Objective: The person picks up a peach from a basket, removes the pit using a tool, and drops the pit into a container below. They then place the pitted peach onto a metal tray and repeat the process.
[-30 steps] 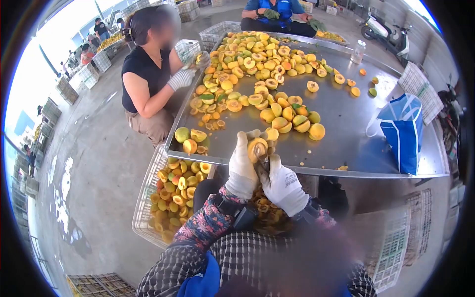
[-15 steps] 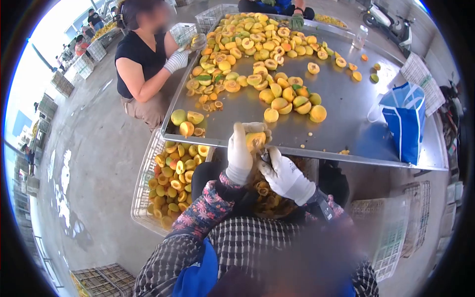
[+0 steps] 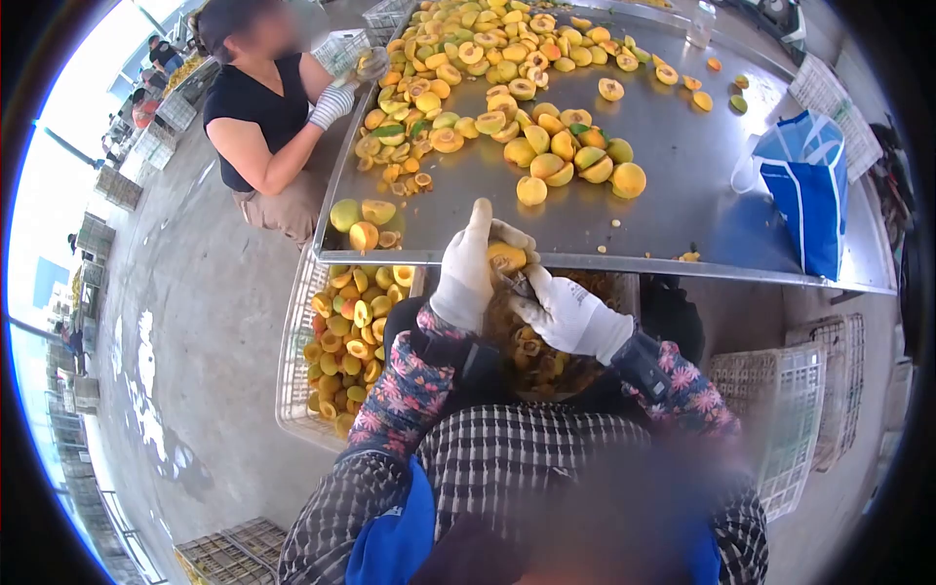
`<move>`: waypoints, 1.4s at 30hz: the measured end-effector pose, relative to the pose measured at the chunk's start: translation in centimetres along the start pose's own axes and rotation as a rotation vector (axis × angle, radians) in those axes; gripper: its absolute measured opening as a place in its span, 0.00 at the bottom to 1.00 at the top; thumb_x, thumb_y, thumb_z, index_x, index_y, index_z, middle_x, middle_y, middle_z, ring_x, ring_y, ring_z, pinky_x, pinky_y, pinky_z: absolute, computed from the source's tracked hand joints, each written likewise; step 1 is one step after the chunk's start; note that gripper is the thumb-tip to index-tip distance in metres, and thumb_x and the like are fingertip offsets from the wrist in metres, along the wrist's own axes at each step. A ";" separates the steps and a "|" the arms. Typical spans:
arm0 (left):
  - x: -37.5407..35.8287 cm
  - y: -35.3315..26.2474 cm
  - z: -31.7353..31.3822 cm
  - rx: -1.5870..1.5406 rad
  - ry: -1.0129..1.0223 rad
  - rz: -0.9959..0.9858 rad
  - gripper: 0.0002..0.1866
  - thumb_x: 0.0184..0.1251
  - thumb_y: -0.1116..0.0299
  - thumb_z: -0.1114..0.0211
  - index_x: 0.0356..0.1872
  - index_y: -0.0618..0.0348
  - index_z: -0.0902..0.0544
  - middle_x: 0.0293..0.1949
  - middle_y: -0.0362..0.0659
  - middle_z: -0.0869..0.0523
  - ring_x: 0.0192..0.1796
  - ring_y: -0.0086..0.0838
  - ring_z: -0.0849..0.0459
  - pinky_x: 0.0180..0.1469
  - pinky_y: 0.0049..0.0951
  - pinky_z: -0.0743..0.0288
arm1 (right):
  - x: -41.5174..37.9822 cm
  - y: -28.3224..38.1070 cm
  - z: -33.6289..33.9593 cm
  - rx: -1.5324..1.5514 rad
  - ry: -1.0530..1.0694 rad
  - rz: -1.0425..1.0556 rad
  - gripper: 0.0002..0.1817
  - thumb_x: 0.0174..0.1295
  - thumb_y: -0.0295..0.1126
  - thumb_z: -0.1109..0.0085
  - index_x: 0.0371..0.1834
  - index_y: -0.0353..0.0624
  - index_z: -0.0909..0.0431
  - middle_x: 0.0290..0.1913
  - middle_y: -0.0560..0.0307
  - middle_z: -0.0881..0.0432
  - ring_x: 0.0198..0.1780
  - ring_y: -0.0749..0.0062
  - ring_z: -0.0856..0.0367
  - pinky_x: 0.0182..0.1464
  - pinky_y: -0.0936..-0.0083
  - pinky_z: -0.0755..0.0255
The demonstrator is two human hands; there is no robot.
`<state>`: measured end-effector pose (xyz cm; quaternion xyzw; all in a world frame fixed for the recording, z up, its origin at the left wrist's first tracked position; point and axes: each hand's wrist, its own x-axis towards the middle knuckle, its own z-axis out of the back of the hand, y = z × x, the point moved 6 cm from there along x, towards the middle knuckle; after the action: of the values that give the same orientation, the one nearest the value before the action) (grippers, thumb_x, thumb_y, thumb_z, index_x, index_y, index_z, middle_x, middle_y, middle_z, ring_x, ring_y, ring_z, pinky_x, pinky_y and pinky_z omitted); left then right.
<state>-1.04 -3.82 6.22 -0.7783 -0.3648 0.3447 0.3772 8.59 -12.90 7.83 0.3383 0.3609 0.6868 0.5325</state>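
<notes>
My left hand [image 3: 466, 278], in a white glove, grips a yellow peach half [image 3: 506, 257], its thumb sticking up. In my right hand [image 3: 577, 318], also gloved, is a small metal pitting tool [image 3: 520, 284], its tip at the underside of the fruit; most of it is hidden by my fingers. Both hands are just in front of the metal table [image 3: 682, 195]. Below them, a container holds brownish peach pits and scraps [image 3: 534, 356]. To the left of it stands a white plastic crate [image 3: 295, 366] filled with pitted peach halves [image 3: 353, 327].
Many peaches [image 3: 478, 49] are heaped on the table's far left, with a smaller cluster [image 3: 561, 151] nearer me. A blue bag [image 3: 801, 200] stands on the right. A co-worker [image 3: 263, 122] sits at the left side. Crates [image 3: 765, 409] stand at the lower right.
The view has tilted downward, so the table sits higher in the picture. My hands stay together at the peach half, which has turned to show less of its cut face.
</notes>
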 end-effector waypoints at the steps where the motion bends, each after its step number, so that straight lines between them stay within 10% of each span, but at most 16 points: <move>1: 0.4 0.1 0.1 0.023 0.012 0.035 0.35 0.74 0.37 0.50 0.29 0.65 0.20 0.29 0.52 0.16 0.34 0.42 0.14 0.37 0.35 0.20 | -0.1 0.0 -0.1 0.016 0.043 -0.027 0.22 0.72 0.37 0.49 0.60 0.30 0.36 0.39 0.31 0.20 0.44 0.34 0.21 0.45 0.56 0.28; 2: 0.5 0.3 0.1 0.045 0.025 0.068 0.34 0.73 0.37 0.50 0.27 0.64 0.20 0.28 0.52 0.17 0.33 0.43 0.15 0.36 0.36 0.20 | 0.2 0.4 -0.3 0.085 -0.090 0.119 0.18 0.72 0.39 0.49 0.54 0.35 0.33 0.31 0.40 0.20 0.30 0.45 0.19 0.33 0.62 0.27; 6: 0.3 0.8 -0.8 -0.114 0.109 0.096 0.32 0.70 0.35 0.47 0.23 0.58 0.24 0.27 0.50 0.18 0.30 0.45 0.16 0.34 0.41 0.21 | -1.8 -1.2 -3.2 0.947 0.140 -0.485 0.13 0.76 0.41 0.52 0.48 0.43 0.29 0.22 0.65 0.32 0.15 0.81 0.36 0.17 0.85 0.41; 14: 0.0 1.8 -2.4 -0.306 0.089 0.161 0.30 0.71 0.38 0.44 0.22 0.57 0.23 0.25 0.48 0.18 0.28 0.41 0.16 0.34 0.38 0.20 | -3.2 -1.3 -3.6 1.594 0.261 -0.471 0.18 0.77 0.47 0.57 0.45 0.42 0.26 0.18 0.65 0.35 0.12 0.80 0.39 0.15 0.81 0.45; 17: 0.5 2.1 -0.9 0.218 0.086 -0.061 0.27 0.73 0.46 0.42 0.29 0.64 0.17 0.28 0.47 0.15 0.30 0.33 0.15 0.34 0.32 0.19 | -4.3 -2.1 -3.7 1.651 0.291 -0.486 0.19 0.77 0.47 0.57 0.45 0.42 0.27 0.18 0.65 0.36 0.12 0.80 0.39 0.15 0.81 0.45; 22: -0.6 -3.9 7.5 1.028 -0.250 -0.457 0.19 0.75 0.59 0.40 0.33 0.68 0.15 0.27 0.41 0.13 0.29 0.16 0.20 0.33 0.21 0.26 | -8.8 -4.0 -1.2 1.181 0.249 -0.573 0.14 0.77 0.41 0.55 0.47 0.42 0.27 0.20 0.64 0.31 0.13 0.80 0.35 0.16 0.84 0.40; 23: -0.8 -5.2 9.9 1.236 -0.325 -0.285 0.19 0.70 0.54 0.38 0.35 0.62 0.13 0.27 0.48 0.13 0.32 0.37 0.14 0.40 0.34 0.24 | -9.7 -5.8 -0.9 0.860 0.296 -0.634 0.14 0.76 0.39 0.54 0.52 0.40 0.29 0.22 0.56 0.26 0.19 0.71 0.25 0.21 0.78 0.30; 24: -0.9 -6.2 12.1 1.476 -0.405 -0.282 0.18 0.69 0.53 0.38 0.34 0.60 0.13 0.28 0.49 0.13 0.34 0.43 0.14 0.41 0.38 0.23 | -8.8 -5.8 -0.2 0.225 0.235 -0.103 0.16 0.74 0.38 0.51 0.57 0.39 0.31 0.24 0.51 0.25 0.24 0.62 0.22 0.25 0.72 0.28; 26: -0.6 -6.7 14.2 1.660 -0.468 -0.396 0.16 0.64 0.55 0.35 0.42 0.58 0.14 0.42 0.49 0.13 0.47 0.45 0.16 0.51 0.42 0.24 | -10.4 -7.9 -1.1 -0.141 0.260 -0.380 0.24 0.69 0.36 0.47 0.64 0.38 0.38 0.33 0.36 0.21 0.40 0.42 0.19 0.40 0.57 0.25; 35: 10.4 -1.1 -3.7 1.536 0.280 -0.786 0.20 0.61 0.57 0.33 0.53 0.51 0.18 0.57 0.49 0.20 0.61 0.46 0.24 0.64 0.42 0.29 | -9.2 -10.3 -2.3 -0.313 0.236 -0.373 0.22 0.66 0.37 0.47 0.60 0.39 0.33 0.44 0.36 0.17 0.46 0.40 0.18 0.50 0.53 0.26; 42: 13.3 -1.2 -0.9 2.200 0.362 -0.124 0.20 0.58 0.49 0.38 0.46 0.48 0.14 0.52 0.49 0.17 0.53 0.44 0.18 0.55 0.42 0.24 | -9.9 -9.9 -1.9 -0.246 0.329 -0.392 0.22 0.67 0.37 0.48 0.61 0.40 0.34 0.42 0.37 0.17 0.45 0.42 0.18 0.48 0.53 0.26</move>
<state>5.89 7.43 4.14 -0.0395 0.1611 0.3421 0.9249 13.84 -21.08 -2.37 0.0789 0.4147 0.6550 0.6267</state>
